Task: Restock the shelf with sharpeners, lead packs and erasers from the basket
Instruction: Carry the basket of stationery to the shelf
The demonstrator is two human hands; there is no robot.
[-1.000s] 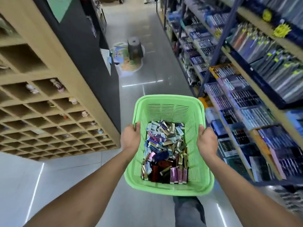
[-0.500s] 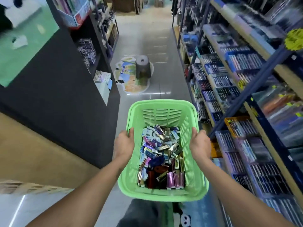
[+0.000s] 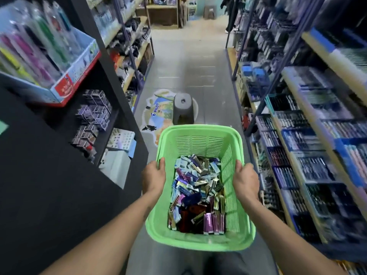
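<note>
Down the stationery aisle, basket in both hands

Well, the aisle floor (image 3: 190, 62) runs grey and tiled between two long runs of stock. On the person's right, the shelf (image 3: 309, 124) climbs in tiers packed with pens in blue and clear trays, too blurred to read any label. On the left stands a dark shelving unit (image 3: 59, 175) with small boxed goods and, higher up, a red-edged display tray of bright markers (image 3: 39, 56).

Held out in front at waist height is the green basket (image 3: 200, 241), a slotted plastic one. The left hand (image 3: 154, 178) grips its left rim, thumb lying over the top edge; the right hand (image 3: 246, 180) grips the right rim the same way, so the basket hangs between them.

Inside lies a loose heap of small packs (image 3: 196, 191), blue, silver, gold, purple and dark red, none of their print legible.

Just beyond the basket's far rim, a grey plastic stool (image 3: 183, 108) stands on a floor sticker (image 3: 158, 114) that reads "PILOT".
</note>
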